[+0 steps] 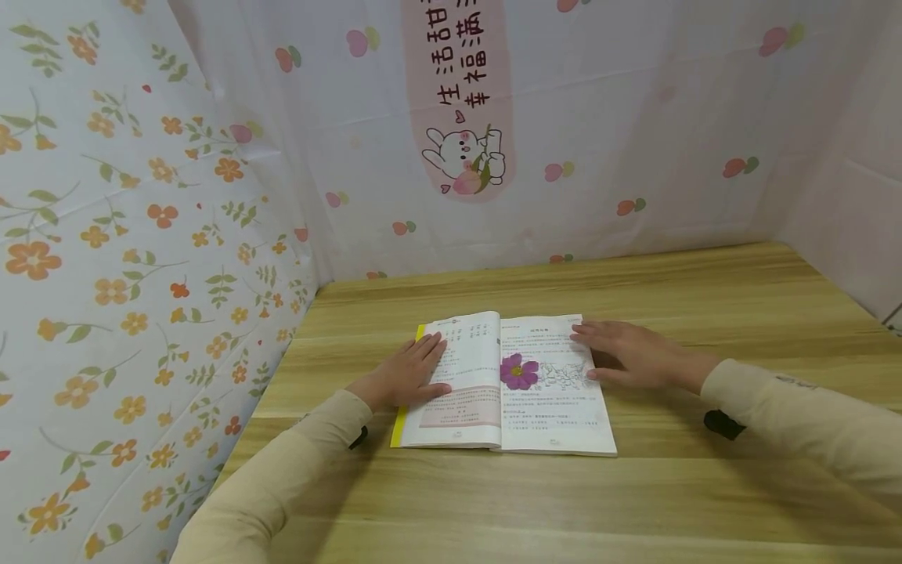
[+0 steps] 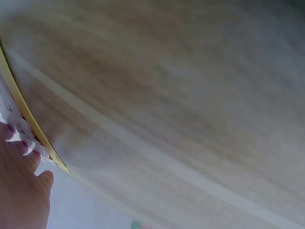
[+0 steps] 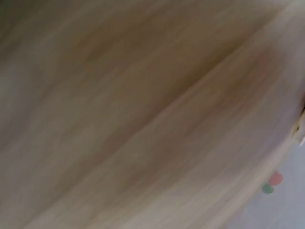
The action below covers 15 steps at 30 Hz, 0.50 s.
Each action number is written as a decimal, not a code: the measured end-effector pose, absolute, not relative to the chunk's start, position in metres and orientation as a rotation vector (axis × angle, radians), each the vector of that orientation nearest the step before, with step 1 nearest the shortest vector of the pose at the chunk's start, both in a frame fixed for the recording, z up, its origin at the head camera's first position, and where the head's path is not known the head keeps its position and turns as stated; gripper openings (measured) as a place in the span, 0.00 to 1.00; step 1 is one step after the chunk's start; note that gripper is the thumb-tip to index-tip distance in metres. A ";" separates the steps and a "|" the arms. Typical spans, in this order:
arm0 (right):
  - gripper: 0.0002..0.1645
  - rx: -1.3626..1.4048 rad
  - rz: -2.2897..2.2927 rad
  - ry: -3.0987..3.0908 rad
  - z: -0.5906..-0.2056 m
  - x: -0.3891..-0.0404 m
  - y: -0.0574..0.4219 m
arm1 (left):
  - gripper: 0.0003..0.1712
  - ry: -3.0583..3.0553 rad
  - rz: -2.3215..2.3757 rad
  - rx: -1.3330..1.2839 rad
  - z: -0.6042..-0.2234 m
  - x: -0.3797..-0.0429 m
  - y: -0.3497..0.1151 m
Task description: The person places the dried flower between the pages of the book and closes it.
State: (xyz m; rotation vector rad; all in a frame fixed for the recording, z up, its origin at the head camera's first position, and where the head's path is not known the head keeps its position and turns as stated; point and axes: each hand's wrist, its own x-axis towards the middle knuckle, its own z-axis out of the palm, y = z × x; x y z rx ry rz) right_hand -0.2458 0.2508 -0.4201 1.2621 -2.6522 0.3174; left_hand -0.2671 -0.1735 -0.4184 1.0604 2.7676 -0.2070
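Note:
An open book (image 1: 458,368) with printed pages and a yellow cover edge lies flat on the wooden table. On its right page, close to the spine, sits a purple flower (image 1: 519,372) with a yellow centre. My left hand (image 1: 407,374) rests on the left page with its fingers extended. At the right page's outer edge my right hand (image 1: 630,352) lies with straight fingers, the tips touching the paper. The left wrist view shows the left hand (image 2: 24,186) beside the yellow edge of the book; in the right wrist view the hand is out of sight.
The wooden table (image 1: 451,501) extends around the book on all sides. Behind it hangs a white curtain (image 1: 599,117) with a rabbit print and lettering. A flower-patterned curtain (image 1: 141,274) borders the left side.

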 end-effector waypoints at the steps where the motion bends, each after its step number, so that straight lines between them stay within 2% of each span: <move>1: 0.40 1.273 0.282 -2.666 -0.421 -0.245 0.253 | 0.53 2.767 -0.211 1.060 -0.418 -0.267 -0.174; 6: 0.45 1.333 0.171 -2.725 -0.426 -0.246 0.257 | 0.53 2.771 -0.213 1.055 -0.420 -0.268 -0.175; 15: 0.46 1.398 0.075 -2.791 -0.427 -0.245 0.256 | 0.54 2.782 -0.252 1.050 -0.421 -0.269 -0.173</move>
